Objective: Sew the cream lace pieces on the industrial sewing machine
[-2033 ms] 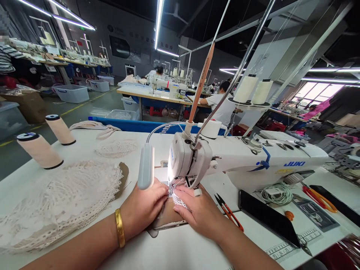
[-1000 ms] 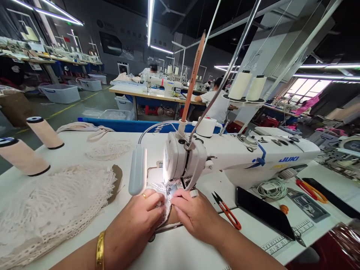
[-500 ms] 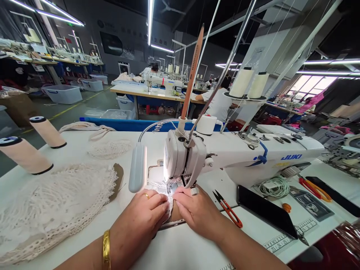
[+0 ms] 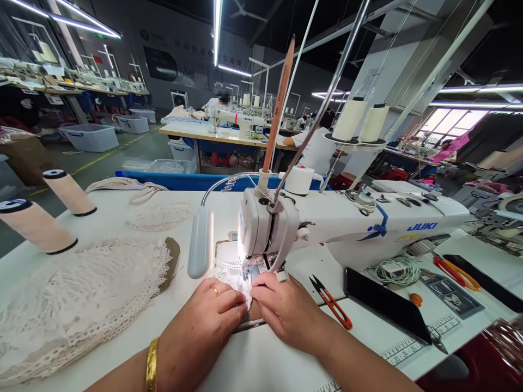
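My left hand and right hand pinch the near edge of the white lace, which lies at the presser foot of my JUKI sewing machine. Orange-handled thread snips rest rightward on the table; far beyond sits a person in white.

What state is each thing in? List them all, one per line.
Lace: partly under machine head, touched by both hands
Left hand: fingers bent
Right hand: fingers bent
Lamp: lit
Ceiling lights: lit
Pencil: tip up
Snips: blades apart
Phone: screen dark
Cable: coiled
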Motion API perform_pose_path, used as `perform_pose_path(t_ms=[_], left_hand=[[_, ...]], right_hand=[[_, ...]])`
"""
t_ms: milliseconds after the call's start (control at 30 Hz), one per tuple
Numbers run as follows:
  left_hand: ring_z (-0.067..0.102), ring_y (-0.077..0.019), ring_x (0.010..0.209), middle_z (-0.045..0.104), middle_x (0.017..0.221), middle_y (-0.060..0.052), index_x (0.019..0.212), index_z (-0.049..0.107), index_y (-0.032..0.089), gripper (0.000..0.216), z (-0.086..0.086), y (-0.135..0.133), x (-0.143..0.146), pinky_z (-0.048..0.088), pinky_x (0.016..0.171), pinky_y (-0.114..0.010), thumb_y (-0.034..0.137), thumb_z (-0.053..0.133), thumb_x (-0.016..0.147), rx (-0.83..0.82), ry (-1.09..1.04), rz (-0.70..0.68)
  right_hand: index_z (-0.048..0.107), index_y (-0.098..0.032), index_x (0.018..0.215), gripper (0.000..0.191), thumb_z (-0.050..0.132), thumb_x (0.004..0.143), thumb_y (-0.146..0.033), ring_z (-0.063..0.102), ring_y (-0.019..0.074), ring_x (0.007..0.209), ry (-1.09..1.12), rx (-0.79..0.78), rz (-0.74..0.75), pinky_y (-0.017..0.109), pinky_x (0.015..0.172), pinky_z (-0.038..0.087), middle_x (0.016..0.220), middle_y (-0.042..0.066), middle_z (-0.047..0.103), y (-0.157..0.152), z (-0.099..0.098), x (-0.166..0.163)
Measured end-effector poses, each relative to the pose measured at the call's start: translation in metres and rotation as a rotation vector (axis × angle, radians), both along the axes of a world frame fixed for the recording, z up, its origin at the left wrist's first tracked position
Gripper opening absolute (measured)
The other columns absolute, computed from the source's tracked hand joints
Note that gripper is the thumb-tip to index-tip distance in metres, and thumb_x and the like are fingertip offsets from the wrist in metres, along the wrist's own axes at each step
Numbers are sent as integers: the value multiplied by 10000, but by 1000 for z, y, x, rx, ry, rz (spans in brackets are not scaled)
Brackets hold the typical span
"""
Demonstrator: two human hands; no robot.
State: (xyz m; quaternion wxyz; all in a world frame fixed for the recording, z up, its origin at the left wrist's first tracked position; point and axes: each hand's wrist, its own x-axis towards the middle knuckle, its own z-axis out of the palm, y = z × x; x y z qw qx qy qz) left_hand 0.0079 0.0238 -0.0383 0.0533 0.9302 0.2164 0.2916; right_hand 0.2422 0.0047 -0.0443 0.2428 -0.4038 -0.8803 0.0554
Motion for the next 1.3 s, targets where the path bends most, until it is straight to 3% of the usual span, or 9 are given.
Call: perform_pose_path(t_ms=[167, 300, 400, 533, 733, 933, 1067, 1200, 1300], left_hand=[[649, -192, 807, 727, 915, -13, 966, 677, 197, 313, 1, 3, 0, 461, 831, -383, 21, 430, 1044, -6, 26, 34], [677, -200, 835, 762, 994, -32, 1072, 689, 192, 348, 1, 8, -1, 472, 830, -388, -3, 406, 1024, 50, 1, 47], [683, -208, 850, 765, 1005, -52, 1085, 696, 181, 332, 0, 10, -2, 488, 824, -385, 13, 415, 1034, 81, -8, 48], [640, -191, 755, 723, 871, -39, 918, 683, 180, 354, 1, 11, -2, 490, 769, -368, 3, 396, 1023, 49, 0, 52], [657, -199, 809, 750, 932, -41, 995, 693, 189, 336, 6, 10, -2, 503, 784, -356, -3, 418, 1014, 57, -21, 50], [639, -214, 804, 733, 930, -42, 1056, 706, 204, 344, -5, 15, -1, 499, 760, -353, 16, 421, 1004, 37, -50, 66], [646, -204, 793, 704, 895, -33, 1041, 714, 224, 325, -14, 27, -3, 512, 751, -328, 112, 410, 1060, -107, -25, 113], [697, -190, 860, 734, 951, -21, 1016, 692, 230, 258, -11, 37, -6, 538, 762, -289, 195, 446, 1083, -316, -37, 191], [700, -192, 876, 743, 961, -28, 1044, 706, 225, 258, -6, 36, -4, 544, 753, -283, 197, 452, 1080, -318, -49, 180]], right_hand=[[657, -236, 1091, 319, 543, 904, -4, 599, 220, 918, 1, -25, -33, 335, 822, 458, 1093, 50, 707, 1, -2, 0], [661, -248, 1122, 346, 532, 916, -1, 594, 217, 890, -4, -37, -61, 321, 795, 463, 1072, 46, 706, 2, -3, 0], [645, -240, 1239, 412, 537, 915, -10, 590, 227, 897, 1, -22, -79, 328, 793, 467, 1094, 57, 710, 3, -3, 0], [590, -252, 1408, 595, 534, 873, 1, 561, 229, 866, -38, 7, -73, 331, 764, 451, 1131, 68, 707, 5, -4, -2], [687, -225, 1065, 365, 518, 839, 5, 520, 213, 829, -50, 0, -92, 324, 721, 416, 1073, 58, 684, 4, -5, -3], [722, -236, 1087, 341, 513, 903, -37, 555, 227, 873, 78, -66, -98, 329, 747, 461, 1007, 63, 662, 3, -4, -1], [747, -229, 1096, 306, 504, 975, -86, 589, 244, 961, 193, -60, -95, 364, 825, 503, 1032, 82, 675, 7, -6, -1], [757, -249, 1095, 314, 520, 981, -79, 599, 253, 1082, 274, -92, -109, 379, 903, 519, 1103, 74, 696, 10, -7, -2], [759, -251, 1096, 319, 511, 987, -84, 597, 249, 1077, 269, -82, -110, 374, 904, 519, 1107, 75, 690, 10, -7, -3]])
